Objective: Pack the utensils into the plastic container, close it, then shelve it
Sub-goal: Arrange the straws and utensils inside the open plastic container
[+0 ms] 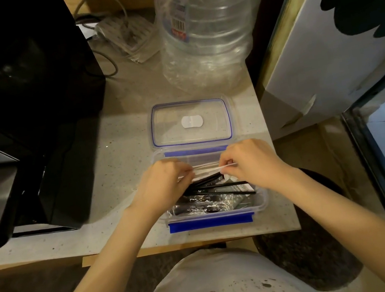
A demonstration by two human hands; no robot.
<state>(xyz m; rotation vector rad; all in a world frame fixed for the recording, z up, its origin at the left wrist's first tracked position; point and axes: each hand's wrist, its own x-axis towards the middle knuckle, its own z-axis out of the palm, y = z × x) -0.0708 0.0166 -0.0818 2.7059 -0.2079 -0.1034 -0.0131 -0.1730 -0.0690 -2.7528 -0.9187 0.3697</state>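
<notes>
The left hand [165,185] and the right hand [247,162] each pinch one end of some thin white utensils [206,167] with closed fingers, over the open plastic container [216,214] on the desk [122,157]. Black utensils [218,188] lie inside. They look light and bendy, so holding both ends helps. The lid [190,122] waits behind.

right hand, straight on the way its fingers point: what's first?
Likely the left hand: the right hand points leftward across the open container, both pinching the same white utensils. Depth unclear.
</notes>
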